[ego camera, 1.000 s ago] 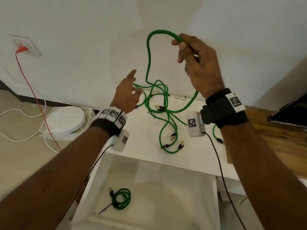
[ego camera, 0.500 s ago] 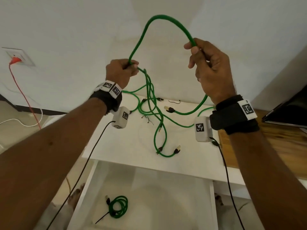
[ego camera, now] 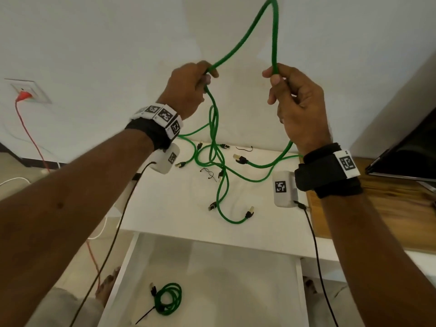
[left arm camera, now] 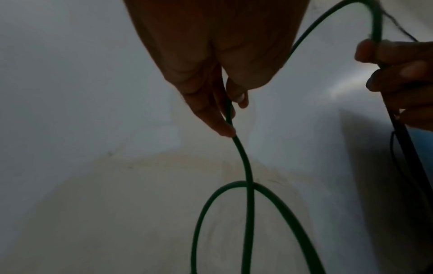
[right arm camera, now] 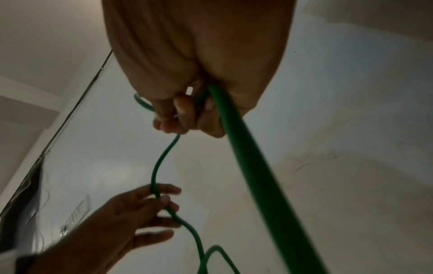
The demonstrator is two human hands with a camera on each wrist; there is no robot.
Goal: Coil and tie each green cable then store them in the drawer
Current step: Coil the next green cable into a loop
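A long green cable arches high between my two raised hands. My left hand pinches one side of the arch, thumb against fingers. My right hand grips the other side, with the cable running down past its palm. Below them several loose green cables lie tangled on the white tabletop, with their plugs scattered about. One coiled, tied green cable lies in the open white drawer beneath.
Black twist ties lie on the tabletop near the tangle. A dark laptop sits on a wooden surface at the right. A red plug and its cord hang from a wall socket at the left.
My left hand rose from open above the tangle to pinching the cable. Both hands lifted and the arch between them grew taller and narrower.
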